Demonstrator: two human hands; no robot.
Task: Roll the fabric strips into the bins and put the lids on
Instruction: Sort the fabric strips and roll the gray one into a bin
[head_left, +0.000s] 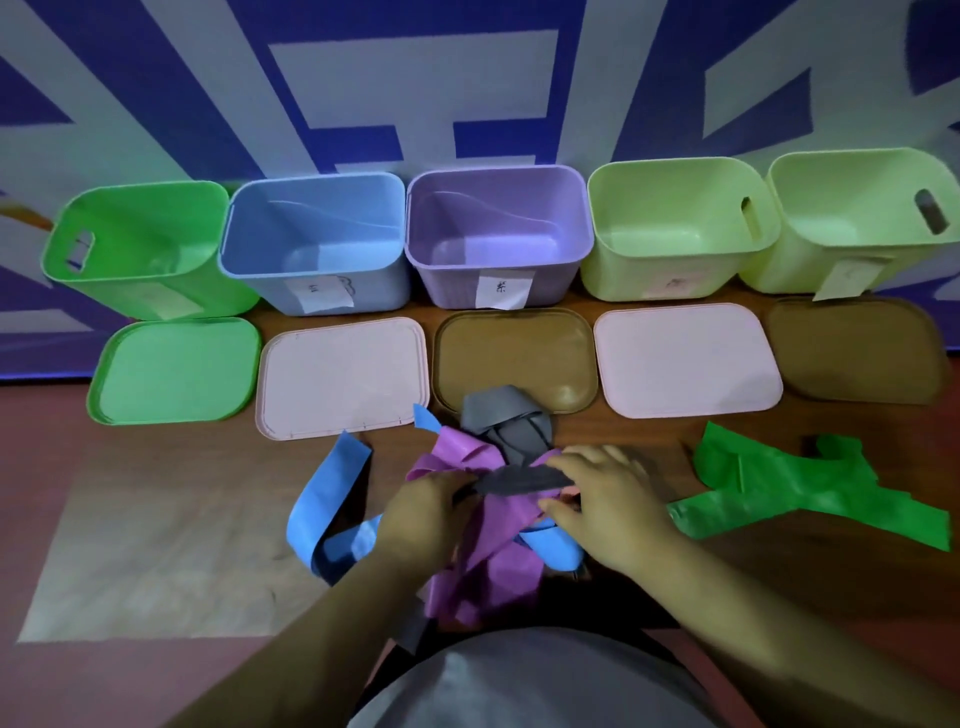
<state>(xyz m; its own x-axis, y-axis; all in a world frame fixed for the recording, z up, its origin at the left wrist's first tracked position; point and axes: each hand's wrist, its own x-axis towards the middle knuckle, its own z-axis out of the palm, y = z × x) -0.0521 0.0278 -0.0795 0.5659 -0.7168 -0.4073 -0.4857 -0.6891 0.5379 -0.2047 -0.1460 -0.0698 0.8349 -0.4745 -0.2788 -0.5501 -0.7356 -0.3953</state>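
A tangled heap of fabric strips lies in front of me: purple (483, 561), blue (327, 493) and grey (506, 421). My left hand (426, 519) and my right hand (608, 499) both pinch one flat grey strip (524, 478) stretched between them above the heap. A green strip (810, 488) lies apart to the right. Several open bins stand in a row at the back: green (135, 249), blue (311, 239), purple (498, 228), pale green (675, 223) and yellow-green (857, 213).
Lids lie flat in a row before the bins: green (171, 369), pink (343, 374), brown (514, 353), pink (685, 358) and brown (852, 348). A blue and white patterned wall stands behind the bins.
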